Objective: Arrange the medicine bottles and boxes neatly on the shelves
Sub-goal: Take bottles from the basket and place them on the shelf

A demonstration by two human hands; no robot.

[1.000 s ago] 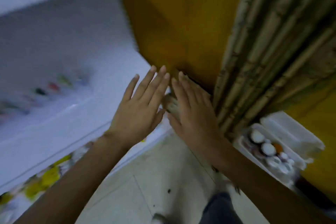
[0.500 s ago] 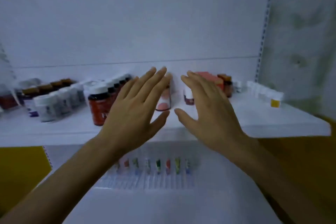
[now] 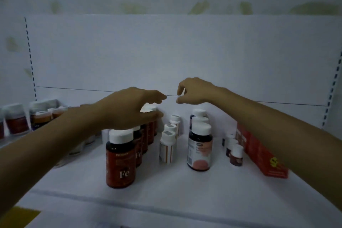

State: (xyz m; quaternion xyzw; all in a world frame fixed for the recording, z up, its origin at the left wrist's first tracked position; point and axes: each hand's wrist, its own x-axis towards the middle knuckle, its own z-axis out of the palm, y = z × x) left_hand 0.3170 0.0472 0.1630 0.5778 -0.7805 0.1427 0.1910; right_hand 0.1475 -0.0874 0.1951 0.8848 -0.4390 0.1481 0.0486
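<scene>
Far left: blurred white-capped bottles [image 3: 16,118] stand at the back of the white shelf [image 3: 166,200]. Your left hand [image 3: 129,109] extends over a row of dark red bottles [image 3: 144,135] that runs front to back. Its front bottle [image 3: 120,161], marked "Fe", stands upright near the shelf edge. The fingers arch above, and the thumb lies below, a white cap at the rear of this row. The hand is blurred, so whether the grip has closed on that cap cannot be told. Just right of the row, three small striped bottles [image 3: 167,147] stand in file. Above and behind them your right hand [image 3: 194,91] hangs clear of the bottles, fingers curled towards the thumb. A pale sliver shows between them, and whether this grip holds anything cannot be told. Below it, three dark bottles with pink-marked labels [image 3: 199,146] stand in file. Further right come small brown bottles [image 3: 236,153], then a red box [image 3: 262,155], partly hidden by your right forearm.
</scene>
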